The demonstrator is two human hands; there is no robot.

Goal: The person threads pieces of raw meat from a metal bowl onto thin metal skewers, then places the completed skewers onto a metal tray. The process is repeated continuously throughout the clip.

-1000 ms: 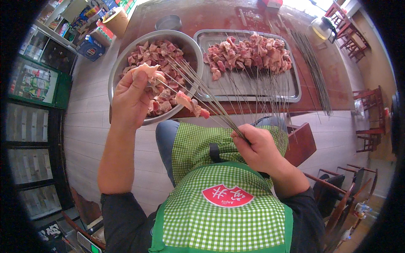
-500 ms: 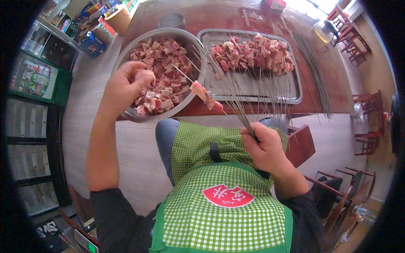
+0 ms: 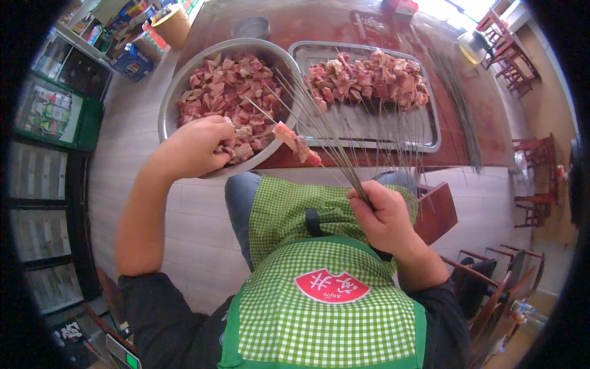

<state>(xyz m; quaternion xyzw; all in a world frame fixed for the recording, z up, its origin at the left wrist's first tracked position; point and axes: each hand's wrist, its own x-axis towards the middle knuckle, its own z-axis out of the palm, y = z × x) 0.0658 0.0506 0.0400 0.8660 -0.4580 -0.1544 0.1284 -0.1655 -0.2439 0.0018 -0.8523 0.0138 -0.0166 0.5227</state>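
On the far left, a blue carton (image 3: 132, 63) sits on the floor near a tan tub (image 3: 170, 26). The left hand (image 3: 196, 147) reaches over the near rim of a steel bowl (image 3: 169, 98), fingers curled down into the loose raw meat chunks (image 3: 227, 89); their tips are buried, so I cannot tell whether they pinch a piece. Plenty of meat remains loose here. Just right of the hand, over the bowl's near rim, one skewer carries a short run of threaded pieces (image 3: 297, 144), its pointed end bare, so it looks only partly filled. It leads toward the right hand (image 3: 386, 215), whose fingers are closed around a fanned bundle of thin metal skewers (image 3: 344, 163), the others apparently bare. Behind them, a steel tray (image 3: 436, 126) holds a thick row of loaded skewers (image 3: 372, 77), evidently the finished share. Farther right, more bare skewers (image 3: 461, 114) lie on the red-brown table (image 3: 307, 24), unfilled.
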